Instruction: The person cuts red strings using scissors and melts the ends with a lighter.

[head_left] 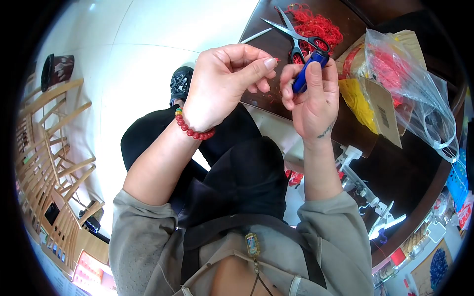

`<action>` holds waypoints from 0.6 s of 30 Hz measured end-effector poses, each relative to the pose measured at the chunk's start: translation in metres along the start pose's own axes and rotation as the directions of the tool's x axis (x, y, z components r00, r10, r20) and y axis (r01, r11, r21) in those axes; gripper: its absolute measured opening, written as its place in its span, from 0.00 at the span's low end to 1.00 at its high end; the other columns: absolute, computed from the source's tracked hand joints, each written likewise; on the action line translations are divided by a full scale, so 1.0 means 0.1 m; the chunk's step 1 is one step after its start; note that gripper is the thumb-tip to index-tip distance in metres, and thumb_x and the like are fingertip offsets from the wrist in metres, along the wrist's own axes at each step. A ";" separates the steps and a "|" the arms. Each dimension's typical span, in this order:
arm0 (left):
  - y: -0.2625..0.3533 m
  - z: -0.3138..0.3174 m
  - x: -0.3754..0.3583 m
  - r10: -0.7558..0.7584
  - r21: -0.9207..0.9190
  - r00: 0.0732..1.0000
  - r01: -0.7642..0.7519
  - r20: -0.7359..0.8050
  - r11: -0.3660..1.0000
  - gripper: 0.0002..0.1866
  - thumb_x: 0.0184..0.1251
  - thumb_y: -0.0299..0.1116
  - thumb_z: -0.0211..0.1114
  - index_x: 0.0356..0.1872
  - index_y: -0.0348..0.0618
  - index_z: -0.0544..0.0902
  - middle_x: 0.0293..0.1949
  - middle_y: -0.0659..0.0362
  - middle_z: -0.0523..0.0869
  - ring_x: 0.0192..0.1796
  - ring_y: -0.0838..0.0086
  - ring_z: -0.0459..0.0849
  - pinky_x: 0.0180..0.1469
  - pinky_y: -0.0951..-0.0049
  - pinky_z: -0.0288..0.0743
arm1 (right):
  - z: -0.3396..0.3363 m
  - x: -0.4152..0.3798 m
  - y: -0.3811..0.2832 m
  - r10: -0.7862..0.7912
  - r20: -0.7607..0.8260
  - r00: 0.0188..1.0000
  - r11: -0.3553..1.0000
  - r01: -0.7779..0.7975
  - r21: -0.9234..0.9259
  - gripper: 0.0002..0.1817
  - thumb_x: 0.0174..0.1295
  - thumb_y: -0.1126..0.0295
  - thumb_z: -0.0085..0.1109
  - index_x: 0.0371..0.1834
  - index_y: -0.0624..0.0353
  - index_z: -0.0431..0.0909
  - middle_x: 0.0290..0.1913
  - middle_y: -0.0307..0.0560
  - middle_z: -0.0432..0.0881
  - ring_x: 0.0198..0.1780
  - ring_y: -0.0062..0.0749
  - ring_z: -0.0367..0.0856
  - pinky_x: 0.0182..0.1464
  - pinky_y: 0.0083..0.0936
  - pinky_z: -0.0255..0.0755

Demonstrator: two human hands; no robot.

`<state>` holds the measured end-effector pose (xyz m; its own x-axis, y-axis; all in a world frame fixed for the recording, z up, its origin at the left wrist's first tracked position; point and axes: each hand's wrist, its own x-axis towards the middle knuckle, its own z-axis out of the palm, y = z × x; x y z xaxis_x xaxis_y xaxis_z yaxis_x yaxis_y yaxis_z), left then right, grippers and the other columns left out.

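Observation:
My left hand (236,74) is closed in a pinch, with thumb and forefinger together. A tiny bit of red cord (277,59) shows at the fingertips; most of it is hidden by them. My right hand (316,91) is wrapped round a blue lighter (309,74), held at a slant close to the left fingertips but apart from them. Just beyond the right hand, scissors (291,32) with black handles lie with their blades apart on the dark table (256,101). Beside them is a tangled heap of red cord (318,28).
A clear plastic bag (419,84) with red contents lies on the right, over cardboard (385,111) and yellow wrapping (356,102). A white stick (256,35) rests at the table's edge. Wooden chairs (54,148) stand at the left. A white metal device (365,190) is at the lower right.

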<state>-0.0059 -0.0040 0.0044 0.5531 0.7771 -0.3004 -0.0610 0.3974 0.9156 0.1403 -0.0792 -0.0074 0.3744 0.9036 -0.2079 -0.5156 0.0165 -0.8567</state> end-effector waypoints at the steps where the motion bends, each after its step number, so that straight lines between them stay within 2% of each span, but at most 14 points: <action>1: 0.00 0.00 0.00 0.002 -0.002 1.000 -0.002 -0.001 1.000 0.08 0.68 0.32 0.64 0.40 0.38 0.84 0.31 0.62 0.86 0.30 0.85 0.81 0.34 0.85 0.73 | -0.03 0.01 0.00 0.008 0.053 0.999 1.000 -0.008 0.005 0.11 0.71 0.64 0.53 0.48 0.58 0.68 0.28 0.38 0.74 0.26 0.15 0.68 0.23 0.14 0.60; 2: 0.00 0.01 0.00 0.003 -0.023 1.000 -0.003 0.004 1.000 0.08 0.68 0.32 0.64 0.40 0.38 0.84 0.31 0.62 0.86 0.30 0.85 0.81 0.34 0.85 0.73 | -0.02 0.02 0.03 -0.035 -0.008 0.999 0.994 0.034 -0.103 0.13 0.72 0.60 0.51 0.45 0.59 0.71 0.26 0.36 0.73 0.26 0.13 0.67 0.25 0.12 0.59; 5: -0.01 0.02 0.00 0.012 -0.043 1.000 -0.012 0.009 0.999 0.08 0.68 0.32 0.64 0.40 0.38 0.84 0.31 0.63 0.86 0.30 0.85 0.80 0.35 0.85 0.74 | -0.08 0.04 0.03 0.014 0.031 0.999 0.993 -0.010 -0.121 0.17 0.72 0.55 0.51 0.39 0.60 0.74 0.25 0.34 0.72 0.25 0.12 0.65 0.26 0.12 0.58; 6: -0.03 0.02 0.01 0.021 -0.024 1.000 -0.021 0.006 1.000 0.08 0.68 0.32 0.64 0.40 0.38 0.84 0.31 0.63 0.85 0.30 0.86 0.80 0.35 0.85 0.74 | -0.08 0.03 0.01 0.020 0.015 1.000 0.982 -0.017 -0.186 0.23 0.72 0.49 0.48 0.31 0.60 0.76 0.25 0.32 0.72 0.26 0.12 0.66 0.28 0.11 0.59; 9: -0.04 0.04 0.00 0.035 0.009 0.999 -0.035 -0.010 0.999 0.07 0.68 0.31 0.63 0.39 0.38 0.83 0.30 0.65 0.84 0.30 0.87 0.78 0.35 0.86 0.73 | 0.00 0.04 0.02 0.037 -0.117 0.992 0.930 -0.077 -0.360 0.31 0.70 0.41 0.40 0.27 0.59 0.74 0.20 0.36 0.70 0.21 0.16 0.62 0.24 0.14 0.52; 12: -0.04 0.06 -0.01 0.061 0.042 0.998 -0.060 -0.014 0.997 0.07 0.68 0.31 0.63 0.39 0.38 0.83 0.29 0.66 0.83 0.30 0.88 0.77 0.35 0.87 0.73 | 0.07 0.06 0.03 -0.019 -0.147 0.989 0.890 -0.050 -0.453 0.29 0.70 0.44 0.41 0.22 0.58 0.74 0.17 0.36 0.69 0.20 0.17 0.62 0.24 0.16 0.54; 18: -0.05 0.07 0.00 0.083 0.072 0.996 -0.082 -0.016 0.994 0.07 0.68 0.32 0.63 0.39 0.38 0.83 0.30 0.66 0.83 0.30 0.89 0.76 0.35 0.87 0.72 | 0.05 0.07 0.05 -0.061 -0.148 0.987 0.857 -0.024 -0.515 0.28 0.69 0.47 0.41 0.21 0.58 0.74 0.17 0.36 0.70 0.19 0.18 0.63 0.23 0.17 0.55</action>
<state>-0.0002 -0.0094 0.0014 0.5327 0.8153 -0.2272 -0.0463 0.2961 0.9540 0.1367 -0.0710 -0.0111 0.5152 0.8277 -0.2224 -0.0533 -0.2280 -0.9722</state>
